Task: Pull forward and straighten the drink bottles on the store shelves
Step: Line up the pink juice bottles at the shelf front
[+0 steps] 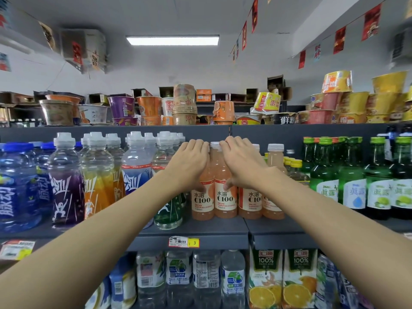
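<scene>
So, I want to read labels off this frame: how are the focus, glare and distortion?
Head view: the C100 bottles at centre are sharp and evenly lit by the ceiling light. Head view corners blur, notably the hanging flags. Wide-angle stretch enlarges the blue bottles at left. There is mild glare on the green bottles.

"C100" bottles (225,204) — "100%" cartons (299,275) (tag (184,242) "3")

Grey shelf (211,227) carries sports drinks (66,186), C100 bottles (225,204), green bottles (352,186).
</scene>
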{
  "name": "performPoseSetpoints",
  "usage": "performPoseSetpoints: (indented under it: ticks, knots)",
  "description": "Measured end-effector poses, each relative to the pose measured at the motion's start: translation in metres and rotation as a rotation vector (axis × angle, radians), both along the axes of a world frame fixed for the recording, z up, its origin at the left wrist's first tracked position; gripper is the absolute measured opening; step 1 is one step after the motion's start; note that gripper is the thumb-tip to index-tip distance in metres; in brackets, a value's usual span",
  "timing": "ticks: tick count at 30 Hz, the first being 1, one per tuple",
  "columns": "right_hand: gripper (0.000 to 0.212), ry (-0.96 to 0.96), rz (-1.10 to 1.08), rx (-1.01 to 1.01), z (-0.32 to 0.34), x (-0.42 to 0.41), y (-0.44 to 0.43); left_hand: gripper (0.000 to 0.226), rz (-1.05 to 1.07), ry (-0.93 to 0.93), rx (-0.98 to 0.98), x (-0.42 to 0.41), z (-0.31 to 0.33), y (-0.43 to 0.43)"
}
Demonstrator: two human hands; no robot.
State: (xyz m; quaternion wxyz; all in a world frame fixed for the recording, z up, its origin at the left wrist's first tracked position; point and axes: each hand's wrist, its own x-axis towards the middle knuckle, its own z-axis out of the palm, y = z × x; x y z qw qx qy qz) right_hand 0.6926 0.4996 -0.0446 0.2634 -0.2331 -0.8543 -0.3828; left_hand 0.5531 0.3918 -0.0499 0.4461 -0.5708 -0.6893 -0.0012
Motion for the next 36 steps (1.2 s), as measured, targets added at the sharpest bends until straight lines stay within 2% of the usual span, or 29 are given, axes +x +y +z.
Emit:
performPoseSetpoints:
  ticks: [7,11,16,27,33,36]
  knots:
    - [0.107,-0.01,-0.056,-0.026,0.0,-0.017,0.002,0.108,0.112,0.047,-0.023,0.001,0.002,0.013]
    - [0.109,-0.009,-0.077,-0.058,0.0,-0.021,0.002,0.103,0.169,0.033,-0.044,0.003,0.002,0.019]
    - [0.107,-0.008,-0.08,-0.064,0.0,-0.023,0.003,0.086,0.229,-0.019,-0.064,0.009,0.003,0.027]
    - [0.111,-0.027,-0.089,-0.067,-0.001,-0.025,0.007,0.1,0.251,-0.008,-0.078,0.002,0.002,0.035]
    - [0.113,-0.068,-0.073,-0.063,0.005,-0.024,0.009,0.098,0.237,-0.002,-0.077,0.001,0.002,0.035]
    - [0.106,-0.084,-0.02,-0.065,0.009,-0.017,0.01,0.101,0.206,0.006,-0.074,-0.003,0.003,0.033]
